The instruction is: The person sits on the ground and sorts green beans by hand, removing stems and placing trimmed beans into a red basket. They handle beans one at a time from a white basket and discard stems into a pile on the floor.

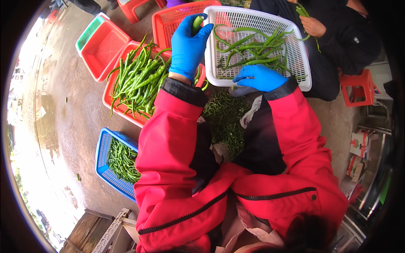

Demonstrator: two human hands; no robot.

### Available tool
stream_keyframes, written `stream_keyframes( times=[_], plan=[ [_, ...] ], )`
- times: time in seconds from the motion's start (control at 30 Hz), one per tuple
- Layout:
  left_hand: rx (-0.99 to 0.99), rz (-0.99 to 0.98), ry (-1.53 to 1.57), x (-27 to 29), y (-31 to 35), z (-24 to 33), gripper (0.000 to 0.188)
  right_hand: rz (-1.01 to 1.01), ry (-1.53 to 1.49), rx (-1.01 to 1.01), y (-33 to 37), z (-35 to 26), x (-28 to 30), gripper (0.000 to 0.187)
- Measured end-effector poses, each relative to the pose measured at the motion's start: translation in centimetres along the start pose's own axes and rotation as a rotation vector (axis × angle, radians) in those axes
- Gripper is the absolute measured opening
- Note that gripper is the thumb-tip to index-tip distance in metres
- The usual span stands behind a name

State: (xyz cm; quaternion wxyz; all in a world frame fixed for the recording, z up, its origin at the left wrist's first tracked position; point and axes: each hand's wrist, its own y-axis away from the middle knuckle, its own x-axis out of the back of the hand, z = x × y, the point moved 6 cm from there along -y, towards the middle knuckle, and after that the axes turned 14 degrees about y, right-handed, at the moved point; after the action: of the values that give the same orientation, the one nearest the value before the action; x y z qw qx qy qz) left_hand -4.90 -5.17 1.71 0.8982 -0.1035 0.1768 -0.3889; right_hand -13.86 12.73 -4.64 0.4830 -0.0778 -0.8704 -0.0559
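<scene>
My left hand (185, 52), in a blue glove, is raised at the left rim of the white basket (209, 50). Its fingers are closed around a green chili pepper (197, 24), whose end points up. In a matching glove, my right hand (263, 78) hangs over the basket's near side. The right fingers are pressed together, and whatever they may pinch is too small to make out. Long green chilies (257, 48) lie loosely across the basket floor. Left of my left forearm, a red basket (110, 90) is heaped with long green chilies (141, 80).
A blue basket (103, 162) of small green pods stands lower left. Red baskets (105, 44) lie farther back. Green trimmings (225, 114) cover the floor between my legs. Opposite, a co-worker's hand (313, 26) holds chilies. A red stool (357, 86) stands at right.
</scene>
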Motion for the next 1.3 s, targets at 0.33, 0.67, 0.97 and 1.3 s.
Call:
stream_keyframes(
  times=[0.33,0.67,0.97,1.3],
  plan=[
    [0.058,0.073,0.194,-0.1,0.2,-2.0,0.024,0.096,0.729,-0.532,-5.7,13.7,-4.7,0.03],
    [0.037,0.181,-0.188,-0.4,0.4,-0.6,0.041,-0.087,0.934,-0.151,-9.5,14.6,-9.0,0.033],
    [0.43,0.167,0.164,0.3,-0.2,-3.0,0.028,0.598,0.735,-0.055,-6.8,4.2,2.1,0.012],
    [0.608,-0.114,0.288,-1.1,0.6,-2.8,0.03,0.606,0.838,0.648,3.2,-13.6,0.5,0.029]
  ],
)
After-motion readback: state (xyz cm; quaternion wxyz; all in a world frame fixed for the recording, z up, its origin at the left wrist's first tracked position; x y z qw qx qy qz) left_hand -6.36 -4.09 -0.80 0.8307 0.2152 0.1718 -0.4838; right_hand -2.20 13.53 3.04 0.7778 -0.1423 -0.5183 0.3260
